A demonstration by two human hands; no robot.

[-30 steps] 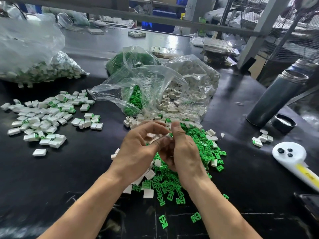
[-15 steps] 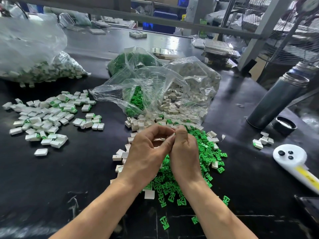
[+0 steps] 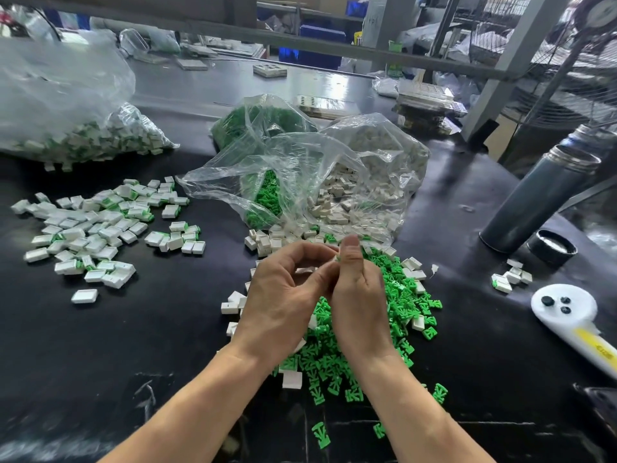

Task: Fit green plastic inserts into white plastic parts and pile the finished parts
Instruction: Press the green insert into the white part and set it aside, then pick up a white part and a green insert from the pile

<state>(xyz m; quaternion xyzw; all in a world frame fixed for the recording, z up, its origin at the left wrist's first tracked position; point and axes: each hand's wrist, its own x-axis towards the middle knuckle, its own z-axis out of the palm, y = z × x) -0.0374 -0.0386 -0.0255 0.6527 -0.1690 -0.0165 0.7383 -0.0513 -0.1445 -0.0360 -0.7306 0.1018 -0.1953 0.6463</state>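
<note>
right thumb raised — fingers pinching white part

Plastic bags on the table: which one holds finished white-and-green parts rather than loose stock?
The bag at far left. Its pieces are white with green showing, like the finished pile in front of it. The middle bags hold only green inserts or only white parts.

no legible text anywhere

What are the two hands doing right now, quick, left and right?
Left hand: fingers curled, pinching a small white plastic part at the fingertips.
Right hand: thumb up, pressing on that same part; an insert can't be made out.
</note>
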